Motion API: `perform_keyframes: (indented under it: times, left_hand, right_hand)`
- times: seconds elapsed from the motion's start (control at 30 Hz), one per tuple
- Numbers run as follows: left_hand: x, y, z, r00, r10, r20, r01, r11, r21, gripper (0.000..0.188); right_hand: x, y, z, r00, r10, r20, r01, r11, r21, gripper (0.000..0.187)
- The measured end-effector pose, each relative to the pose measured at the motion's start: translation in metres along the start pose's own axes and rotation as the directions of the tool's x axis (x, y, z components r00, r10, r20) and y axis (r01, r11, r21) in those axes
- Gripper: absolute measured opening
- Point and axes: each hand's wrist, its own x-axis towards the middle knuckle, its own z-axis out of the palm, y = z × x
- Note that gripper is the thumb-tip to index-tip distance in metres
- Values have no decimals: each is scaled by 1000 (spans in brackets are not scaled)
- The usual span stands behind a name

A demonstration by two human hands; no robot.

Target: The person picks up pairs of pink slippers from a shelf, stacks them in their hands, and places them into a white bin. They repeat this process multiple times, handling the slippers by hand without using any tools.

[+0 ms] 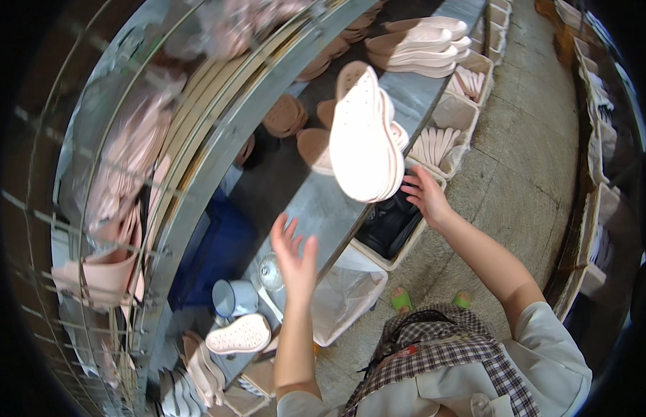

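A stack of pale pink shoe soles [363, 139], bright under the light, lies lengthwise on the metal bench [312, 208] in front of me. My right hand [426, 196] is just right of the stack's near end, fingers spread, holding nothing. Whether its fingertips touch the soles I cannot tell. To the lower left of the stack, my left hand [295, 260] is raised over the bench edge with its fingers apart and nothing in it. Nearest to it are a clear glass object [270, 272] and an enamel mug [235, 298]. A single perforated sole [238, 334] lies beyond the mug.
More pink soles [417, 45] are piled at the bench's far end. White-lined baskets [347, 295] line its right side, one holding black footwear [389, 224]. A blue bin [212, 254] and wire rack [93, 229] are left. Further baskets [593, 229] border the floor [521, 146].
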Motion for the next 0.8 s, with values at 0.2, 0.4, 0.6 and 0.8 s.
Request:
perform_keyframes:
  times: [0.2,0.4,0.6,0.8]
  left_hand:
    - [143,7,98,861,-160,482,348,878,-330,54]
    - [159,9,112,776,-328,538,548,773,-320,43]
    - [110,52,112,559,-301,772,816,364,-449,49]
    - [51,101,140,534,-374,758,835,376,-403,51]
  right_hand:
    - [19,-33,18,965,9,261,-42,992,121,43]
    - [1,-57,33,965,-95,245,54,984,169,46]
    - [-59,-99,23,956,-87,279,-16,938,347,56]
    - [-130,-143,-14,954,20,301,-153,891,427,59]
